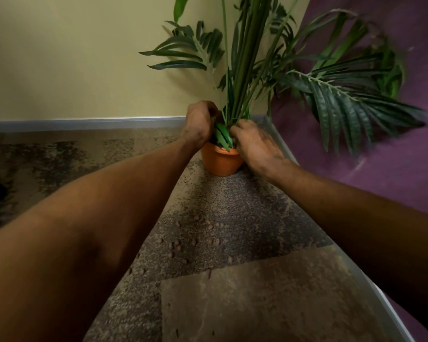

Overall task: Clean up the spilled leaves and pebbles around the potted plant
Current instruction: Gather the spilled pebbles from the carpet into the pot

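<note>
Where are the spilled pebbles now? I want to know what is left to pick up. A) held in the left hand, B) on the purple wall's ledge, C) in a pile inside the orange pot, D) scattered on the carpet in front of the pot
D: small brown pebbles lie scattered on the carpet in front of the orange pot, while both hands are up at the plant's base.

No legible text, label, brand, number or sign is found on the pot (pixel 220 161), the walls (pixel 72 58) or the floor (pixel 232 292).
</note>
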